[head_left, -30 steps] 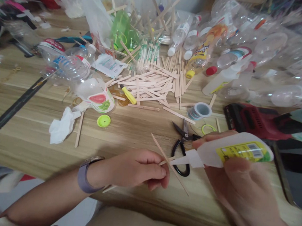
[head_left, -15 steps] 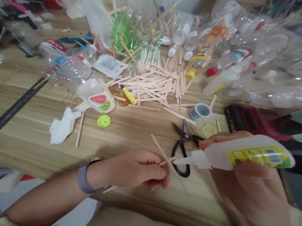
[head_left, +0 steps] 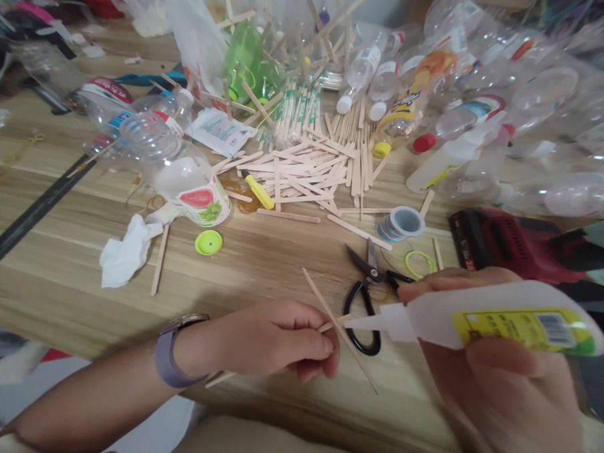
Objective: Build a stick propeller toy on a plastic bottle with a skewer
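Note:
My left hand [head_left: 297, 343], with a watch on its wrist, is closed in a pinch on crossed craft sticks [head_left: 360, 361]. One stick slants down to the right; a second crosses it and runs back into my fingers. My right hand [head_left: 505, 382] is wrapped round a white glue bottle [head_left: 483, 313] with a yellow label, tilted sideways. Its narrow nozzle points left and its tip is at the crossing of the sticks; whether it touches cannot be made out. Black-handled scissors [head_left: 373, 273] lie open on the table just behind the sticks.
Loose craft sticks [head_left: 304, 170] lie heaped at the middle back. Plastic bottles [head_left: 467, 120] crowd the right, and a cut bottle [head_left: 198, 192] stands left. A red power tool [head_left: 511, 239] is beside my right hand. A green cap [head_left: 208, 242], tissue [head_left: 128, 255] and spool [head_left: 402, 223] lie nearby.
The glue bottle's body has dipped slightly and shifted a little right, its nozzle staying by the sticks. My left hand and the sticks have hardly moved.

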Tool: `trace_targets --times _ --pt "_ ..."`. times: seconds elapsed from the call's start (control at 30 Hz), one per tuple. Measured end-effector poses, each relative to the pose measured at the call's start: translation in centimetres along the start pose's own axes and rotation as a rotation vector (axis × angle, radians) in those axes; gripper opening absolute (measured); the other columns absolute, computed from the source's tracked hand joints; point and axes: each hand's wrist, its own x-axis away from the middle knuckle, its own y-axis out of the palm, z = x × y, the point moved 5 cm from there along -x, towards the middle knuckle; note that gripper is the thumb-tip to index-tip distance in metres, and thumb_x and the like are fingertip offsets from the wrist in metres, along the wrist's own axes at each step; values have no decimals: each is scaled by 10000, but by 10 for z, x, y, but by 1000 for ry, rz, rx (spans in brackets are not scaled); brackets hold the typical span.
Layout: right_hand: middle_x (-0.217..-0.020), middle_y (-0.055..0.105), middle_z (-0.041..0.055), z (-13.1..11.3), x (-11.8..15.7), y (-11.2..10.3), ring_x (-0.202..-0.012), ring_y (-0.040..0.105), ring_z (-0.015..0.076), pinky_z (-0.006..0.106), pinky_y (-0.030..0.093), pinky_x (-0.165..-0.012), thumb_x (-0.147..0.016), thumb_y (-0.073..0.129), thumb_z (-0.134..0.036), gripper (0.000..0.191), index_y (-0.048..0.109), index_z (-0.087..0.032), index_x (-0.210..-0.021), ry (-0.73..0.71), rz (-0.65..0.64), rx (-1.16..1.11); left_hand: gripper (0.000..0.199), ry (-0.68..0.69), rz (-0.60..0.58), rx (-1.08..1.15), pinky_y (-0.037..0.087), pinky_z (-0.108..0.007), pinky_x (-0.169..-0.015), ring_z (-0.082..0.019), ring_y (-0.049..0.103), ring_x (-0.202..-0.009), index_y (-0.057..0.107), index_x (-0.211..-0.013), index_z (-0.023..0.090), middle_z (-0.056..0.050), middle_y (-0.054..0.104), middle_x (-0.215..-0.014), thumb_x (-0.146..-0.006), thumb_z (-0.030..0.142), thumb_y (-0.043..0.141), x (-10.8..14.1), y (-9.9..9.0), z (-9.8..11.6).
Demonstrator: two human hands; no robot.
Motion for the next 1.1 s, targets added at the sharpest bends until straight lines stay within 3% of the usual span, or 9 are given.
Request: trace_targets --times 0.17,0.4,0.57,0.77,1.1 --pt "-850 677 30 0 1 0 -819 660 200 284 548 -730 -599 819 -592 375 724 -331 -851 18 14 5 228 -19 9 28 304 -216 -568 -85 412 -585 563 -712 165 41 488 -620 -890 265 462 0 0 -1" --pt "-759 737 29 11 -7 5 -645 672 172 248 546 -562 -661 810 -530 287 743 -324 -850 60 -71 -123 208 -19 -15 47 294 -220 -556 -86 420 -590 557 -709 163 31 497 -639 -862 276 474 1 2 0" --pt "-725 738 34 13 -9 5 -590 652 156 220 527 -503 -625 831 -532 312 750 -293 -809 94 -38 -145 194 -17 -14 72 304 -220 -561 -84 417 -579 558 -700 161 38 492 -620 -858 245 486 1 3 1" --pt "-715 735 51 13 -10 5 -572 649 168 234 528 -485 -597 838 -552 351 751 -273 -792 112 -4 -130 201 -9 -25 87 297 -218 -547 -84 428 -582 564 -704 163 34 497 -630 -863 256 482 1 3 -1" --pt "-726 737 36 10 -9 6 -570 639 149 209 518 -490 -644 819 -532 303 750 -298 -824 83 -50 -148 216 -17 -39 85 281 -218 -538 -76 396 -553 551 -700 163 44 481 -613 -882 191 438 1 4 1"
